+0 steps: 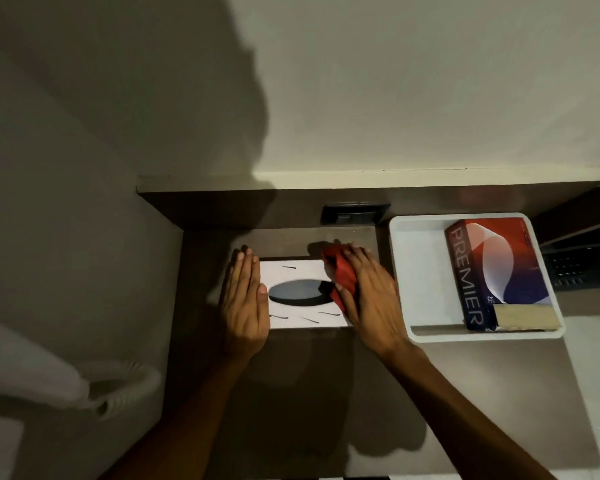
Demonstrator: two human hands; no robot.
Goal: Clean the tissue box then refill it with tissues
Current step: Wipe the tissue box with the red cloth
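Now | right hand (368, 296) fingers press red cloth (342, 275) on tissue box (298, 271) | left hand (245, 303) flat | tray (416, 271) beside

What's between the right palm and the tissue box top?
Head view: a red cloth lies pressed under the right hand against the tissue box lid.

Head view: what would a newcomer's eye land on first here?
The red cloth under the right hand, pressed on the white tissue box at centre, which the left hand steadies. Then the red and blue Premier box in the white tray to the right.
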